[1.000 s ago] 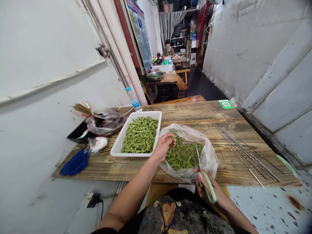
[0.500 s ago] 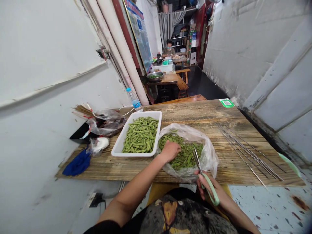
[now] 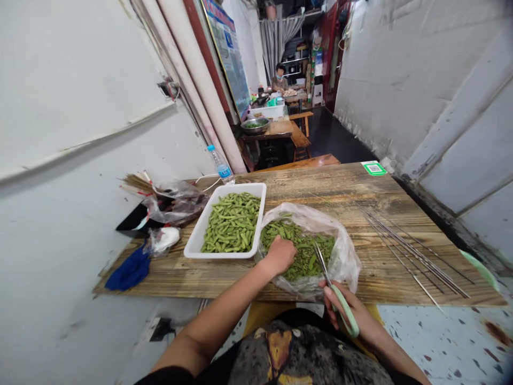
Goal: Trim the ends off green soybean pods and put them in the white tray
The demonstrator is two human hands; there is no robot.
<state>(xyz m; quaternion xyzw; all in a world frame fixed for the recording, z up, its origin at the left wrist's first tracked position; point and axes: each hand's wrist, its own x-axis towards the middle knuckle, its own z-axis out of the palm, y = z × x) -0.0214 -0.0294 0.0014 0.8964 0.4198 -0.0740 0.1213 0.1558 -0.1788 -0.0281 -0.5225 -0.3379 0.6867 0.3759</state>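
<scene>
- One plastic bag (image 3: 348, 254) is lying open on the wooden table (image 3: 288, 179), holding green pods (image 3: 308, 262).
- Left hand (image 3: 281, 254) is reaching into the bag; its fingers are curling downward with tips hidden, so whether they are gripping anything cannot be told.
- Right hand (image 3: 358, 310) is holding scissors (image 3: 324, 267), fingers wrapping the pale green handle, blades pointing over the bag's contents.
- White tray (image 3: 261, 216), filled with pods, is standing just left of the bag.

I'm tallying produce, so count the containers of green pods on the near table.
2: the white tub and, just right of it, the plastic bag, where the left hand is. The bundled plastic farther left may hide more.
</scene>
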